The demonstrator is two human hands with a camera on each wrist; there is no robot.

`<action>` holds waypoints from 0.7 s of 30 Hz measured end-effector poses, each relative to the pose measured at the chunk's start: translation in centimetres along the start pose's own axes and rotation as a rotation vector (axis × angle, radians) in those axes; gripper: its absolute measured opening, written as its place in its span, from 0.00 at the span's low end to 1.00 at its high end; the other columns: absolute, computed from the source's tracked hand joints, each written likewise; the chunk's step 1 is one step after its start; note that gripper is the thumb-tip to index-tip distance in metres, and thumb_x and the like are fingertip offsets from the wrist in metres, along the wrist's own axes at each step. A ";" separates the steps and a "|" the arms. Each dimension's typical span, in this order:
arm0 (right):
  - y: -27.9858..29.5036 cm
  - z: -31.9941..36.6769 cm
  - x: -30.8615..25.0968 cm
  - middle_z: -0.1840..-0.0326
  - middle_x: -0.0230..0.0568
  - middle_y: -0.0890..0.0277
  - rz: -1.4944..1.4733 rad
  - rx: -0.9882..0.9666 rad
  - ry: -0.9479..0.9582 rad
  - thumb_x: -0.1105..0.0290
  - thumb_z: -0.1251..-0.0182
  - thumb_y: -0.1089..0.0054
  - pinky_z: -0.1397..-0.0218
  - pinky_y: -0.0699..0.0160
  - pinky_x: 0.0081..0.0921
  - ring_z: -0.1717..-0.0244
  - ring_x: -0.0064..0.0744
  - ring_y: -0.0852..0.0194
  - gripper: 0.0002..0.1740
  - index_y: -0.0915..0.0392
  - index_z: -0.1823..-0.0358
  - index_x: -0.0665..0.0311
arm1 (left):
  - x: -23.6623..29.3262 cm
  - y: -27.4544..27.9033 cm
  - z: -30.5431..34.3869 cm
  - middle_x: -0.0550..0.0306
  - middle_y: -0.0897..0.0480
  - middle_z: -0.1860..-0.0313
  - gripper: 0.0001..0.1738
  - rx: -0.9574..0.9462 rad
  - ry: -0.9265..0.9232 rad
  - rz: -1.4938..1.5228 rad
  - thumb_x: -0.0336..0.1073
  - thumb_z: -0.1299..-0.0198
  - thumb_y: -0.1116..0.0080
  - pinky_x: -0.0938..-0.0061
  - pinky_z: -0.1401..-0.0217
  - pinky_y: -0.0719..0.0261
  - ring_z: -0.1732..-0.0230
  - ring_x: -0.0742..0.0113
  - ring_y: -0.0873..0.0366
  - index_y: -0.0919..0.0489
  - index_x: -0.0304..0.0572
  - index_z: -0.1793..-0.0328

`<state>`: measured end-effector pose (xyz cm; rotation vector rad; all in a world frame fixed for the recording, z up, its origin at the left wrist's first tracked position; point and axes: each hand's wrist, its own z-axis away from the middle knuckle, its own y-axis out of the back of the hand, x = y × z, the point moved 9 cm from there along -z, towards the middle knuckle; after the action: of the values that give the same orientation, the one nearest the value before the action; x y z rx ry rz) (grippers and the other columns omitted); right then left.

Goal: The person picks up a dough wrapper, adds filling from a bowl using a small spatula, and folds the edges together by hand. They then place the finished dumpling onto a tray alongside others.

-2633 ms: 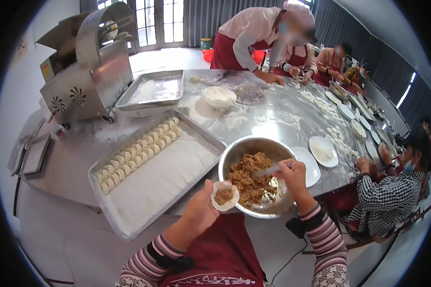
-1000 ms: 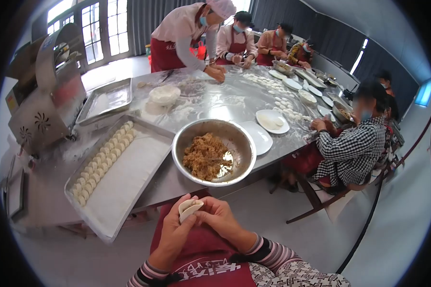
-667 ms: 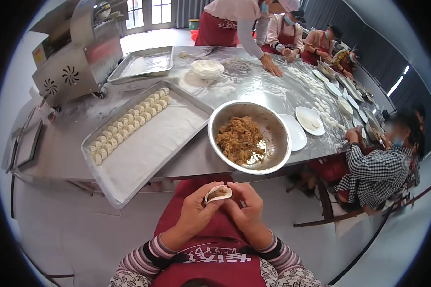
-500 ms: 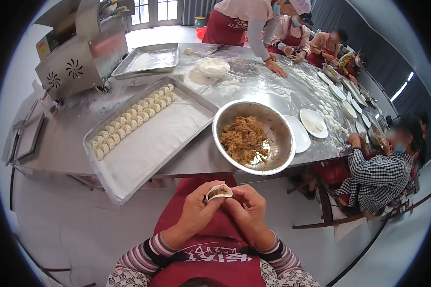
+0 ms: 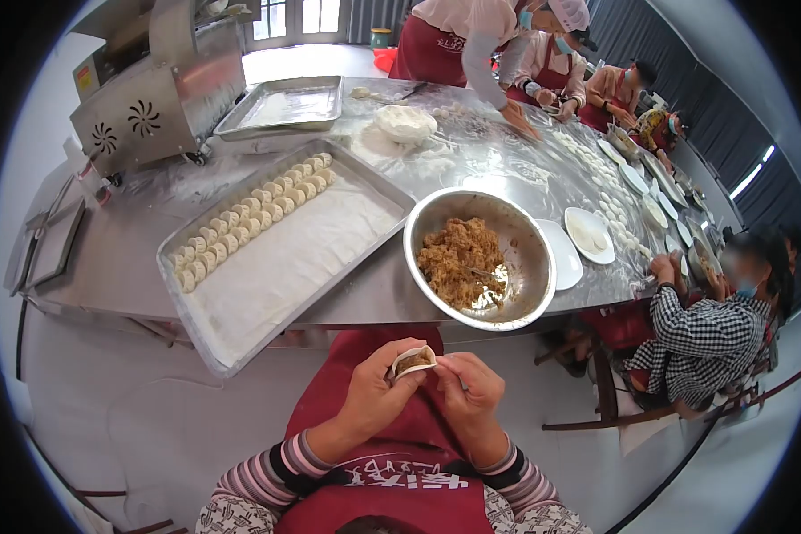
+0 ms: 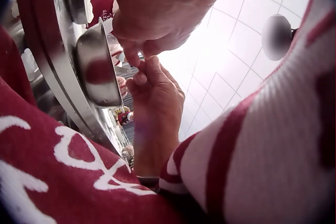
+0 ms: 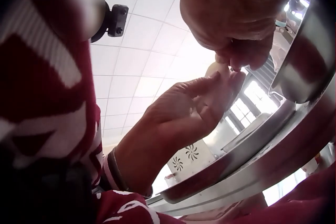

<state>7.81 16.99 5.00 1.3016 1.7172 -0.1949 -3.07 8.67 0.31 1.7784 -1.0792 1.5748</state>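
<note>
A half-folded dumpling (image 5: 414, 360), its round wrapper cupped around brown filling and gaping at the top, is held before the apron in the head view. My left hand (image 5: 372, 392) grips it from the left, thumb along its near side. My right hand (image 5: 473, 393) pinches the wrapper's right edge between thumb and fingertips. In the right wrist view, a pale bit of the dumpling (image 7: 214, 69) shows between the fingertips; the left wrist view mostly hides it behind the hands. Just beyond the hands, a steel bowl (image 5: 540, 298) contains a mound of brown filling (image 5: 458, 260).
Left of the bowl, a lined metal tray (image 5: 280, 280) carries rows of folded dumplings (image 5: 262, 212). White plates (image 5: 556, 254) stand to the bowl's right. Farther back are a flour heap (image 5: 405, 125), another tray (image 5: 280, 105) and a steel machine (image 5: 165, 98). Several people work around the table.
Earlier, my right hand worked a spatula in the filling while the left held the wrapper spread. The spatula was let go; both hands came together and folded the wrapper. Lately, the right fingers shifted slightly rightward.
</note>
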 end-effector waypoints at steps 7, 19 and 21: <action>-0.3 -0.5 0.1 0.66 0.44 0.20 -0.097 -0.054 -0.046 0.80 0.45 0.34 0.65 0.22 0.22 0.69 0.31 0.20 0.08 0.18 0.62 0.70 | 0.3 0.1 0.1 0.58 0.20 0.52 0.18 0.008 -0.042 -0.034 0.21 0.40 0.43 0.80 0.49 0.22 0.51 0.75 0.23 0.26 0.36 0.42; -1.0 0.6 2.4 0.62 0.37 0.20 -0.394 -0.084 -0.253 0.82 0.40 0.37 0.61 0.24 0.16 0.65 0.20 0.24 0.04 0.20 0.63 0.71 | 1.2 -0.6 -0.2 0.59 0.21 0.53 0.17 -0.163 0.019 -0.052 0.22 0.40 0.43 0.82 0.51 0.26 0.53 0.77 0.25 0.27 0.36 0.44; -0.8 0.5 2.2 0.62 0.37 0.20 -0.367 -0.084 -0.222 0.82 0.41 0.36 0.61 0.24 0.17 0.65 0.20 0.24 0.05 0.20 0.64 0.71 | 1.0 -0.8 -0.1 0.59 0.21 0.53 0.18 -0.175 0.027 -0.079 0.23 0.40 0.43 0.81 0.50 0.26 0.52 0.76 0.25 0.28 0.36 0.44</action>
<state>7.47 17.84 2.81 0.8604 1.7378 -0.4565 -2.42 8.97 1.44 1.6585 -1.0850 1.4085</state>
